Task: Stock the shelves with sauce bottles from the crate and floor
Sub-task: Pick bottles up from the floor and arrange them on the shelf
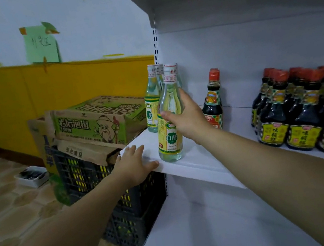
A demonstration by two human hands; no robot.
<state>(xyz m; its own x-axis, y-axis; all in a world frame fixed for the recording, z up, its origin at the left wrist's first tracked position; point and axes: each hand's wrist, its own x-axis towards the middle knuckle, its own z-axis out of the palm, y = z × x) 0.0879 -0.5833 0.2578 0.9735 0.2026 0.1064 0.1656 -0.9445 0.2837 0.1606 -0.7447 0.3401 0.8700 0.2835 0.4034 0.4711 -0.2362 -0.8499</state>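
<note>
Centre of frame: right hand (186, 118) grasps a clear vinegar bottle (169, 136), fingers (183, 95) and thumb wrapped round its shoulder above the yellow-green label. The bottle's base sits on the white shelf (205, 158), close to the front edge.

Just behind it, toward the shelf's left end, stands a small cluster of matching vinegar bottles (151, 107), white caps on.

Left hand (133, 164) lies palm down on the shelf's front left corner, fingers straight and spread, holding nothing.

Right of the held bottle: red-capped dark sauce bottles (213, 101) in a short file, front one clear, the rest mostly hidden. Further right, well apart, is a packed group of dark bottles (305, 113) with yellow labels.

Left of the shelf: stacked black crates (84, 174), yellow showing through the mesh. A green cardboard box (96, 123) rests on top.

Lower left: a small white tray (31, 177) on the patterned floor (3, 203).

Upper left: a green note (40, 44) taped to the wall.
</note>
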